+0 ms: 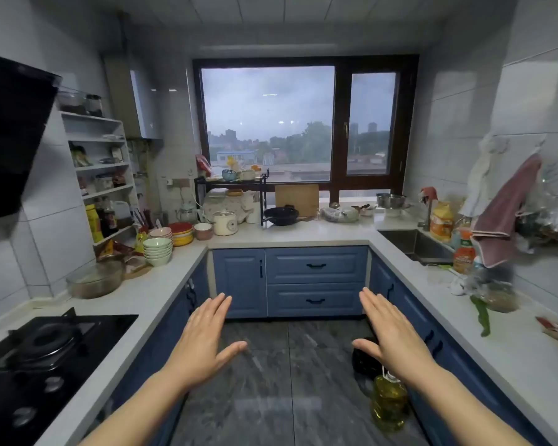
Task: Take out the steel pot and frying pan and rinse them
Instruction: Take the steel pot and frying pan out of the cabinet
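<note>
- While both hands, left [203,339] and right [392,336], hovered spread and empty above the floor, nothing was yet taken.
- Pan [282,215] sat on the far bench; a steel bowl or pot [391,200] stood near the sink [414,244].
- Best approach seemed to be a walk forward, skirting the oil bottle [388,402] on the floor.

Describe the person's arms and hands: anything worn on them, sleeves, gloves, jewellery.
Both forearms are bare as far as the frame shows, with no sleeves in view. The left hand and right hand wear no gloves, and no rings, watch or bracelets are visible on fingers or wrists. No markings or bandages show on them.
</note>
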Tool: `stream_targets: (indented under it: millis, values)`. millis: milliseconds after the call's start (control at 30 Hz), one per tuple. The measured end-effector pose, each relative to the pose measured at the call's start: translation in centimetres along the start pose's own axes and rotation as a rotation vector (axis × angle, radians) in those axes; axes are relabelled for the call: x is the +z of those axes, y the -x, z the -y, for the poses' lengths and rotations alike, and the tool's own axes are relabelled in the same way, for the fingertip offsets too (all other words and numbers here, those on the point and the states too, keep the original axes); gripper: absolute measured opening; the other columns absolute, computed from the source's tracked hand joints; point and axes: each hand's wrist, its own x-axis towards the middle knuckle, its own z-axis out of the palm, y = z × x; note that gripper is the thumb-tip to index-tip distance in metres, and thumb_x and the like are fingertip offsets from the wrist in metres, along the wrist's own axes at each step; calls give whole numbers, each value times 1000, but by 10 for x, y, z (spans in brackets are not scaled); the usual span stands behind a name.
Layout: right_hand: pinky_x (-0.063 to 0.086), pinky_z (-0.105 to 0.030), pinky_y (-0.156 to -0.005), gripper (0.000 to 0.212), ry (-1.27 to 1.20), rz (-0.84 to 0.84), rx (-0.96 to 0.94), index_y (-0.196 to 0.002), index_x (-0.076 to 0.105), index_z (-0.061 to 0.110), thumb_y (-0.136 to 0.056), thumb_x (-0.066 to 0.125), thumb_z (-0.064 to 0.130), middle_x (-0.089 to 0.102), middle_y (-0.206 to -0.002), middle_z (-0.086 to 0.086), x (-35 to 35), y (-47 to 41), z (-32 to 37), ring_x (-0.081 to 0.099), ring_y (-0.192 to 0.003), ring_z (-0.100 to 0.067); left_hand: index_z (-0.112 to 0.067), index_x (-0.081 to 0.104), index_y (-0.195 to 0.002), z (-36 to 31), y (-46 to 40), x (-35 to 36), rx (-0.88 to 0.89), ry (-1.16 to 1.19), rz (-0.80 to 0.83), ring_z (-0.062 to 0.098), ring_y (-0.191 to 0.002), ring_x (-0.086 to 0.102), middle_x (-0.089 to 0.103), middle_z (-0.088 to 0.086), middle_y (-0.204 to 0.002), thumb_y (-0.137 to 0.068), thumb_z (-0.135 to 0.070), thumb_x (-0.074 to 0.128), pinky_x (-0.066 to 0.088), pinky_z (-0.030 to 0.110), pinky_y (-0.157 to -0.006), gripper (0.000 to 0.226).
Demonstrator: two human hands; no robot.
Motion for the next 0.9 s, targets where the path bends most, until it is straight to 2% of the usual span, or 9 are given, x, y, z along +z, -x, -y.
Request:
stream_targets:
  millis: [200, 567, 900]
  values:
    - [7, -31, -122, 95, 7, 6, 24, -156, -1, 23, -87, 56, 57, -7, -161, 8, 39, -59, -16, 0, -150, -15, -29, -6, -153, 35, -60, 35, 28, -2, -12, 12, -148, -7, -7, -9, -161, -78, -83, 21, -4, 27, -115, 96]
    - [7, -32, -122, 96, -47, -38, 123, -155, -1, 23, -87, 59, 55, -9, -158, 10, 104, -196, -51, 1, -150, -14, -29, -5, -154, 104, -220, 87, 105, 47, 18, 12, -148, -6, -6, -9, -161, -73, -89, 12, 0, 30, -119, 102]
    - [7, -31, -122, 95, -96, -26, 162, -155, -1, 23, -88, 59, 53, -10, -158, 11, 157, -306, -111, 0, -149, -12, -30, -3, -154, 129, -351, 144, 116, 107, 40, 10, -147, -7, -5, -11, -161, -75, -88, 18, 0, 29, -118, 100]
